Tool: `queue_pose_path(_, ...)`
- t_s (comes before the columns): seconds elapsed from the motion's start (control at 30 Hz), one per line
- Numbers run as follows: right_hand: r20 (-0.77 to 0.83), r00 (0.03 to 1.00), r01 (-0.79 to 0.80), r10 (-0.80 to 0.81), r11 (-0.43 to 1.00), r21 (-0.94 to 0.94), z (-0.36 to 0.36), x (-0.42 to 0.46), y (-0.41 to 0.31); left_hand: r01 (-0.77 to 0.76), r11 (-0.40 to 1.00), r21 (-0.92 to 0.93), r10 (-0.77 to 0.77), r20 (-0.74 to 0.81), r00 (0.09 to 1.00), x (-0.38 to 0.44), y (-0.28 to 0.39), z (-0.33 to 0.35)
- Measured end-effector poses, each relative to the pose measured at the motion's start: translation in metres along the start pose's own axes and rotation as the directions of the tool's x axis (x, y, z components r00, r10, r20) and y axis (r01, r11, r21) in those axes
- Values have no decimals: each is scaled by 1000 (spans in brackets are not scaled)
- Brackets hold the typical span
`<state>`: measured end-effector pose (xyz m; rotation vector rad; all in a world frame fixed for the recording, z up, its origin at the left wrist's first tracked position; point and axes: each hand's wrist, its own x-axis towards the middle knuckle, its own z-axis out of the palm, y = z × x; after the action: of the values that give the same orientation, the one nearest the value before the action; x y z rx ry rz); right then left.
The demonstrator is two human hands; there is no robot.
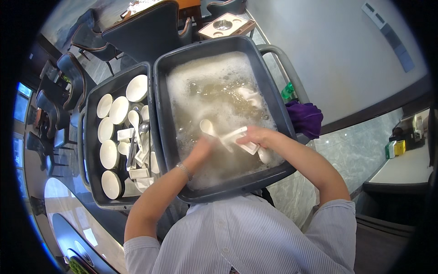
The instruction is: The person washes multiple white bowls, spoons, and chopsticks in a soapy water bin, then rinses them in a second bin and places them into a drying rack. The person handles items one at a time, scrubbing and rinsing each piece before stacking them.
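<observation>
A dark grey plastic tub (pixel 279 104) of foamy, cloudy water lies before me. My right hand (pixel 258 136) grips a small white rectangular dish (pixel 250 147) and white spoons at the water, one spoon bowl (pixel 263 156) hanging below. My left hand (pixel 204 145), blurred, is at the surface beside a white spoon (pixel 206 126); whether it grips that spoon cannot be made out. A white cloth-like thing (pixel 249 96) floats farther back. In the second grey tub (pixel 94 92) at left stand white bowls (pixel 109 154), white spoons (pixel 134 120), small dishes (pixel 139 173) and metal utensils.
A purple cloth (pixel 304 118) and a green bottle (pixel 287 90) are at the right side of the cart, by its handle (pixel 285 61). Chairs (pixel 143 30) and a tray-like stand (pixel 226 25) are beyond. A counter (pixel 398 171) is at right, a glossy table (pixel 58 202) at lower left.
</observation>
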<state>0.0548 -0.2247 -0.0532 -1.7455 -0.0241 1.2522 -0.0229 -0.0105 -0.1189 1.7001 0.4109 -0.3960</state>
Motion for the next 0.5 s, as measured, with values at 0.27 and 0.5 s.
queue_pose_path(0.27,-25,1000,-11,-15,584,-812,14,9,24,-301,599,742,-100,442,892,-34,21,39)
queue_pose_path(0.5,323,920,171,223,514,-841,17,3,18,-138,737,661,-409,599,688,-43,56,32)
